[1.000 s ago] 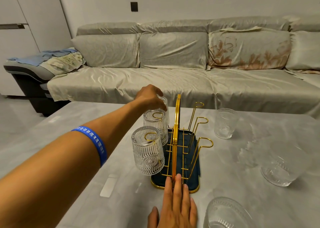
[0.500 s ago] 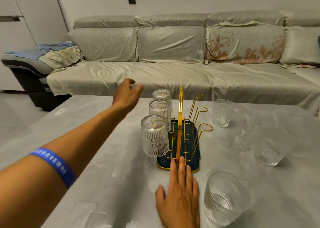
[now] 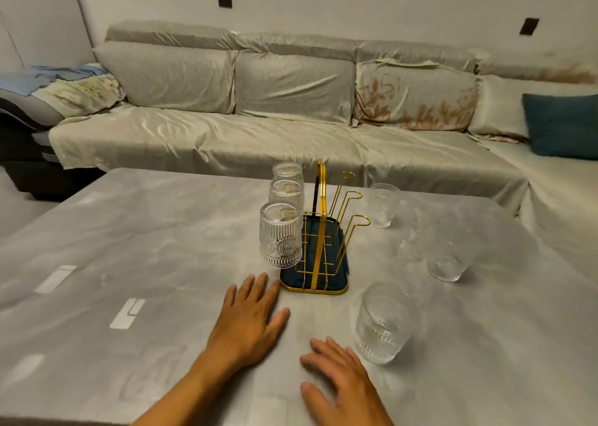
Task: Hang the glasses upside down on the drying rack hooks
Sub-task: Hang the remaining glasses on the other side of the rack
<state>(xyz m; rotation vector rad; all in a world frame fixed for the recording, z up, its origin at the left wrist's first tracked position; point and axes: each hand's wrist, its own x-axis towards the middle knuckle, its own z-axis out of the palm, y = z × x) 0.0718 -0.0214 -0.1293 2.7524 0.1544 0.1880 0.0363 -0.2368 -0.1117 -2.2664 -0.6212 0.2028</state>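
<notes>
Gold wire drying rack [image 3: 320,231] stood just beyond the left hand [image 3: 250,319], three glasses [image 3: 281,234] hung upside down on its left hooks. Both hands lay flat, fingers spread, holding nothing. Nearest upright glass [image 3: 382,323] sat just beside the right hand [image 3: 343,383].

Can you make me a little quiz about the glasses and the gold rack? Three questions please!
1. How many glasses hang upside down on the drying rack?
2. True or false: the right hand is holding a glass.
3. Which side of the rack has empty hooks: A, the sofa side; B, the right side; C, the left side?

Key
1. Three, with the nearest hung glass in front.
2. False. Both the right hand and the left hand lie flat on the table; the nearest standing glass is untouched.
3. B.
</notes>
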